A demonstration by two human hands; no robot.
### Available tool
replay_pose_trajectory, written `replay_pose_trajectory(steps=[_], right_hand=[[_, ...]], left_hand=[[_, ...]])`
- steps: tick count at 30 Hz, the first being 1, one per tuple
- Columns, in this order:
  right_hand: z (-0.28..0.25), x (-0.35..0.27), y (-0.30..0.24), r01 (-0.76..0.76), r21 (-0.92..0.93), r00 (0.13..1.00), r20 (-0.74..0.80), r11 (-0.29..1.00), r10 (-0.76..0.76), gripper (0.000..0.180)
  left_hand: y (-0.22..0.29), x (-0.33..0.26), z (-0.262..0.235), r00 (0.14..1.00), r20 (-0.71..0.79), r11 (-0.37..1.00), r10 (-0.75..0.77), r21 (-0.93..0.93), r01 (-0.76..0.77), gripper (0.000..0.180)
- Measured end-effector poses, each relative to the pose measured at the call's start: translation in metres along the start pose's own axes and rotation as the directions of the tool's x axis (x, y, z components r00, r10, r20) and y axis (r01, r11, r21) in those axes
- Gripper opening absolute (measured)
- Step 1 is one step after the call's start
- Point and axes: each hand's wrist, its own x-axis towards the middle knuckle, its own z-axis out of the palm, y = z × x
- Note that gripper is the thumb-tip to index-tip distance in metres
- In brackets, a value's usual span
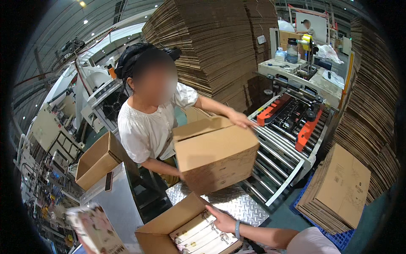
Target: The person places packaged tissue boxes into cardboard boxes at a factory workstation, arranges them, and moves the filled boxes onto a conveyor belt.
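My right hand (223, 221), with a band on the wrist, lies flat on the end of the long white packs (198, 237) packed side by side in an open brown carton (163, 226) in front of me. My left hand (81, 244) is mostly hidden at the lower left edge. It holds up a blurred, colourfully printed pack (95, 228). Across from me a co-worker in a white top holds a brown carton (215, 154) with both hands, above the near end of the roller conveyor (277, 158).
The conveyor runs back to a case-sealing machine with orange guides (306, 127). Tall stacks of flat cardboard (211, 46) stand behind and to the right. A lower stack (338, 190) rests on a blue pallet. An empty open carton (99, 158) sits on a metal stand at left.
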Motion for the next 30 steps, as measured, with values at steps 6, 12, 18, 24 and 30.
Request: replay_pose_trajectory(steps=[6, 12, 18, 24, 30], right_hand=[[0.0, 0.003, -0.004, -0.142, 0.447, 0.989, 0.104, 0.883, 0.106, 0.07], [0.002, 0.006, 0.04, -0.121, 0.542, 0.987, -0.026, 0.832, 0.16, 0.061], [0.027, 0.014, -0.003, 0.062, 0.29, 0.997, -0.054, 0.955, -0.048, 0.065], [0.013, -0.017, -0.04, -0.24, 0.289, 0.97, 0.033, 0.927, 0.24, 0.06], [0.013, -0.037, -0.011, 0.026, 0.479, 0.998, 0.031, 0.877, -0.046, 0.066]], left_hand=[[0.095, -0.062, 0.002, 0.937, 0.326, 0.989, 0.127, -0.116, -0.093, 0.07], [0.151, -0.135, 0.158, 0.43, 0.798, 0.905, 0.423, -0.348, -0.245, 0.059], [0.023, -0.196, 0.336, -0.024, 0.99, 0.971, 0.137, -0.129, 0.199, 0.061], [0.091, -0.089, 0.184, 0.684, 0.638, 0.935, 0.354, -0.272, -0.229, 0.055], [-0.065, 0.013, 0.049, 0.862, -0.013, 0.822, -0.506, 0.297, 0.487, 0.063]])
